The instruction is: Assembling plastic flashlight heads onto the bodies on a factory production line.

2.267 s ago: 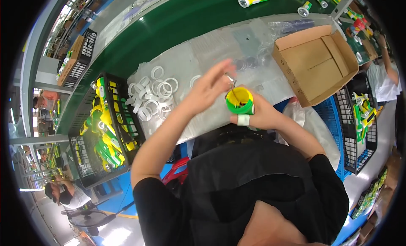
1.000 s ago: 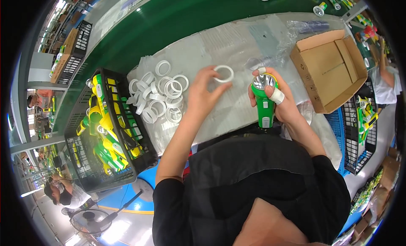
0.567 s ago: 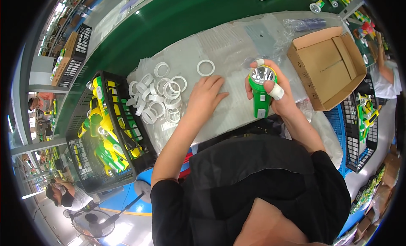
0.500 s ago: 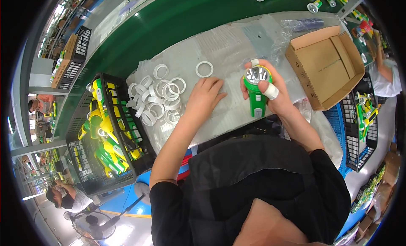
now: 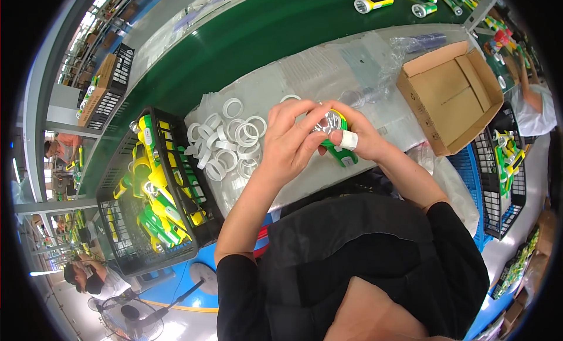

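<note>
My right hand [image 5: 362, 139] grips a green and yellow flashlight [image 5: 337, 147] by its body, its shiny reflector head turned up; one finger wears a white bandage. My left hand [image 5: 291, 143] has its fingertips on the head of the flashlight, where a small clear round piece seems to sit. Both hands meet over a clear plastic sheet [image 5: 328, 71] on the bench. A heap of white plastic rings [image 5: 226, 141] lies just left of my left hand, and one single white ring [image 5: 290, 98] lies apart behind my fingers.
A black crate [image 5: 126, 224] full of green and yellow flashlights stands at the left. An open cardboard box [image 5: 454, 94] sits to the right. A green conveyor belt [image 5: 246, 42] behind carries flashlights [image 5: 375, 2]. Other people work at the far right [image 5: 531, 100] and lower left [image 5: 88, 276].
My left hand put a white ring down on the sheet, then came back to the flashlight's head. My right hand turned the flashlight so its reflector faces up.
</note>
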